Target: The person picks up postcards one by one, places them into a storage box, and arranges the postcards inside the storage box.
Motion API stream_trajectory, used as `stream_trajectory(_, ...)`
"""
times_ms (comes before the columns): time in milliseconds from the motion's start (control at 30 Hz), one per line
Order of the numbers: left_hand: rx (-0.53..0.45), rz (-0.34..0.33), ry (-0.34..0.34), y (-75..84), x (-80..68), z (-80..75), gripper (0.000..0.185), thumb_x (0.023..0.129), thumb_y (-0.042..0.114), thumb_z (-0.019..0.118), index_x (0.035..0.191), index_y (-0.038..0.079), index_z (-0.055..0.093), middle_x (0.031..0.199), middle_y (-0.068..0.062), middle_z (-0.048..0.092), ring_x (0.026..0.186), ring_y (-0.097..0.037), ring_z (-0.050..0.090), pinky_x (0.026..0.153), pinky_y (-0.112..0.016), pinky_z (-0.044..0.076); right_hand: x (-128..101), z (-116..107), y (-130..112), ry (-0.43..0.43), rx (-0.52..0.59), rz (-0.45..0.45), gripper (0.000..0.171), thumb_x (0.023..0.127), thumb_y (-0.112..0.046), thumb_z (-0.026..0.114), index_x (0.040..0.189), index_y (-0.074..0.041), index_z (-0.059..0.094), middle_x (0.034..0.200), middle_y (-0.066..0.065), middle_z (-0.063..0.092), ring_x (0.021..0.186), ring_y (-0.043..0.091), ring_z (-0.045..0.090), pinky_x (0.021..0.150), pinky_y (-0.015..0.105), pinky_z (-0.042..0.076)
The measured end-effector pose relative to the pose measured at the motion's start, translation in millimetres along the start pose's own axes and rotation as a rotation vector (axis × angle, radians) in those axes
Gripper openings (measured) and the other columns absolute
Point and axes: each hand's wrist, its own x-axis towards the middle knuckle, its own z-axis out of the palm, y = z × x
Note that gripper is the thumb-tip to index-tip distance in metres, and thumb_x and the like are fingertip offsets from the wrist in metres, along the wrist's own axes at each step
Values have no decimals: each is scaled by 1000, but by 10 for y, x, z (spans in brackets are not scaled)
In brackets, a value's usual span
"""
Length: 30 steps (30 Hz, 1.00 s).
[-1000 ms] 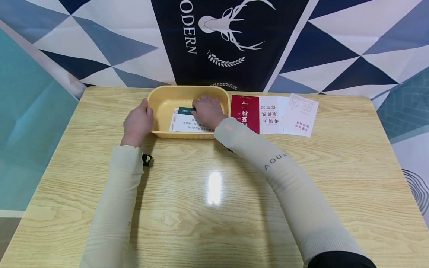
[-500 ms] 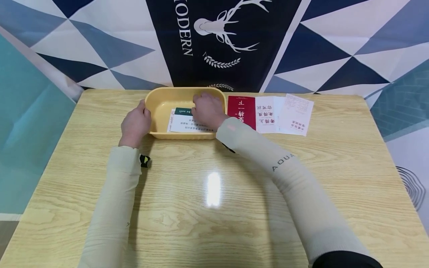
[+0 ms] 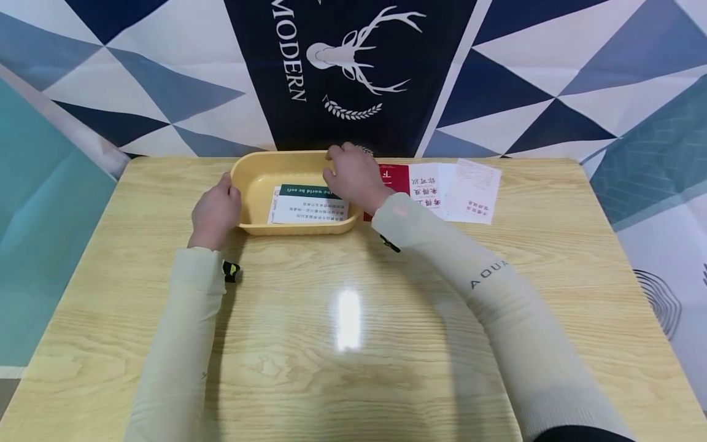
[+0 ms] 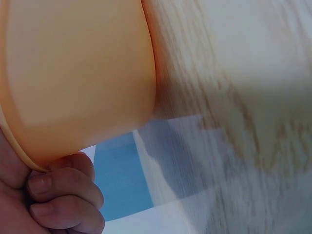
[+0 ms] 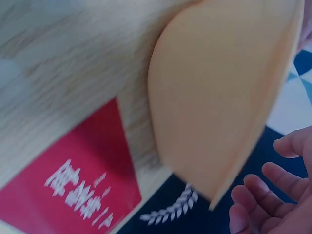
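Note:
A yellow plastic basin [image 3: 298, 229] stands near the table's back edge, with printed cards [image 3: 310, 209] lying inside; the top one is white with a green band. My left hand [image 3: 214, 212] grips the basin's left rim, and the left wrist view shows its fingers [image 4: 68, 185] curled under the lip. Over the right rim is my right hand [image 3: 358, 175], its fingers [image 5: 258, 192] loosely spread with nothing between them. In the right wrist view they are apart from the basin wall [image 5: 209, 92]. The hand and forearm partly hide a red card [image 3: 394, 175] beside the basin.
White cards [image 3: 426, 184] and a tilted white sheet with small print [image 3: 475, 191] lie in a row right of the red card. Behind the wooden table [image 3: 293, 344] hangs a patterned cloth [image 3: 348, 73] with a deer head.
My right hand has risen out of the basin and shifted right to its rim, uncovering more of the cards inside. My left hand keeps its grip. The head view has shifted slightly.

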Motion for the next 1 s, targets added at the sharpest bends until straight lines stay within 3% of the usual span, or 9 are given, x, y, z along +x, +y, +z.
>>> stream_trajectory(200,7,-4,0,-23,-18,13,52,100,27,19,148,8,24,116,-28,57,93,-40,57,74,-52,44,-74,-87,263,77,48,21,44,95,-38,44,128,-10,52,117,10,55,98,24,49,90,39,45)
stream_trajectory(333,12,-2,-5,-8,-25,11,50,100,27,19,146,8,27,113,-28,57,93,-41,57,72,-52,44,-121,-125,496,129,75,67,43,95,-39,44,124,-8,55,116,12,56,101,27,53,91,43,46)
stream_trajectory(500,17,1,9,10,-31,-1,48,100,26,19,143,9,31,110,-28,58,92,-42,58,70,-52,44,-186,-191,743,128,89,152,45,95,-39,43,126,-7,53,120,14,55,108,29,53,96,43,45)
stream_trajectory(767,4,2,4,13,-25,-7,49,99,26,19,144,9,29,113,-28,57,93,-41,57,73,-53,44,-287,-250,1065,132,106,239,50,95,-41,43,129,-5,51,118,16,54,93,27,55,83,41,48)
stream_trajectory(1000,-1,7,2,8,-31,-4,50,99,26,18,146,8,28,116,-29,56,96,-42,56,74,-53,43,-366,-277,1321,134,126,298,53,95,-44,41,129,-4,49,126,16,53,97,29,54,85,47,46)
